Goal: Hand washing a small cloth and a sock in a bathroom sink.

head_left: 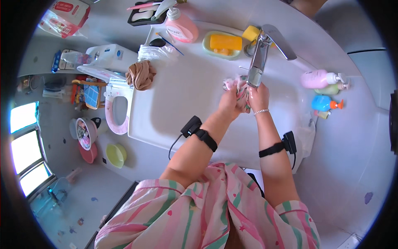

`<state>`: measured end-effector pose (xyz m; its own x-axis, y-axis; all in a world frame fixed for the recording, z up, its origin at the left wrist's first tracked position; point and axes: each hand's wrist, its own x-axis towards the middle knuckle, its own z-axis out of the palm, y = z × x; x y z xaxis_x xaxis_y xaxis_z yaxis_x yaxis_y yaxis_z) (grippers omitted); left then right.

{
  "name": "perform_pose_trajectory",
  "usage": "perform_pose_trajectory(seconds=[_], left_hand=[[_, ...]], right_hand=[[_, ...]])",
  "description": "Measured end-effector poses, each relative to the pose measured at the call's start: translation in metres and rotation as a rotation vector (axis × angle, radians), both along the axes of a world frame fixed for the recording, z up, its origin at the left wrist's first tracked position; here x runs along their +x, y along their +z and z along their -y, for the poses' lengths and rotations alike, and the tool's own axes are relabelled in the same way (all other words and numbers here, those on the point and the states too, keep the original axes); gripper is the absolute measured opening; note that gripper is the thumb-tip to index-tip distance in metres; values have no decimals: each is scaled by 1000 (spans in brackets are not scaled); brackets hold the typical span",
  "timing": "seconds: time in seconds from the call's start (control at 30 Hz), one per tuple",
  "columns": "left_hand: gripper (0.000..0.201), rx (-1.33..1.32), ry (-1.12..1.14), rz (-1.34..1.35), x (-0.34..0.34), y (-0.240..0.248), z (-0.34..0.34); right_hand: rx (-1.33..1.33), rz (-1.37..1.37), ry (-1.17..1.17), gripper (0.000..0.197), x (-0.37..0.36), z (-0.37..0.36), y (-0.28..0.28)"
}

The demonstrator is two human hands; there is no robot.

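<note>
Both of my hands are closed around a bunched, patterned cloth [242, 89] in white, pink and green, under the spout of the chrome faucet [258, 62]. My left hand [228, 102] grips its left side, and my right hand [260, 97] grips its right side. Some of the cloth pokes out above and between the fingers; the rest is hidden in my palms. Below them lies the white sink basin [182, 103]. Whether water is running is hard to make out.
A brown cloth [141, 75] sits on the sink's left rim. Behind the basin are a pink pump bottle [182, 28], a soap dish [207, 46] with an orange bar [226, 42], and a yellow block [251, 32]. Pump bottles [317, 79] stand at right; a toilet [110, 110] is at left.
</note>
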<state>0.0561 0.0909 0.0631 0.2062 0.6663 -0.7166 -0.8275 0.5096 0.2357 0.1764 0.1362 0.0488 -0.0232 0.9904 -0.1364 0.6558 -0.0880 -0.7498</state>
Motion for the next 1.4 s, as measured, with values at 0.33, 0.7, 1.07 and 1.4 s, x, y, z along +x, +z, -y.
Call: perform_pose_trajectory(seconds=[0.33,0.7,1.07,1.4], left_hand=[[66,151,-36,272,-4,-5,1],[20,77,2,204,-31,-68,-8],[35,-9,122,92,-5,-36,-7],[56,158,379,256,-73,-31,8]], right_hand=[[-387,-359,4,41,-20,34,56],[-95,-127,482,41,-20,81,97],[-54,-21,133,36,-23,28,27],[-596,-1027,-105,29,-5,4,10]])
